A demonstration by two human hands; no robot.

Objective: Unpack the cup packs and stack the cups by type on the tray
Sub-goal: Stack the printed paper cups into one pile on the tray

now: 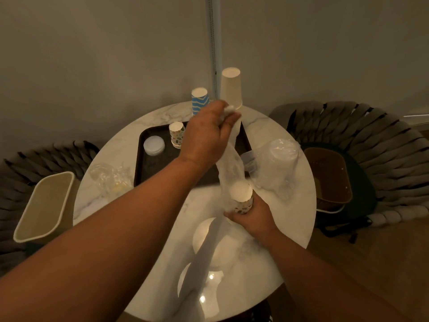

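The plastic sleeve (228, 159) is pinched at its far top end by the left hand (206, 135), above the tray (148, 173). It runs down toward the printed cups (242, 198), gripped by the right hand (250, 217) over the worktop (162, 228).

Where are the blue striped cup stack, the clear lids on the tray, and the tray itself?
blue striped cup stack (199, 101): head view, side wall.
clear lids (154, 145): head view, top face.
tray (140, 159): head view, left rim.
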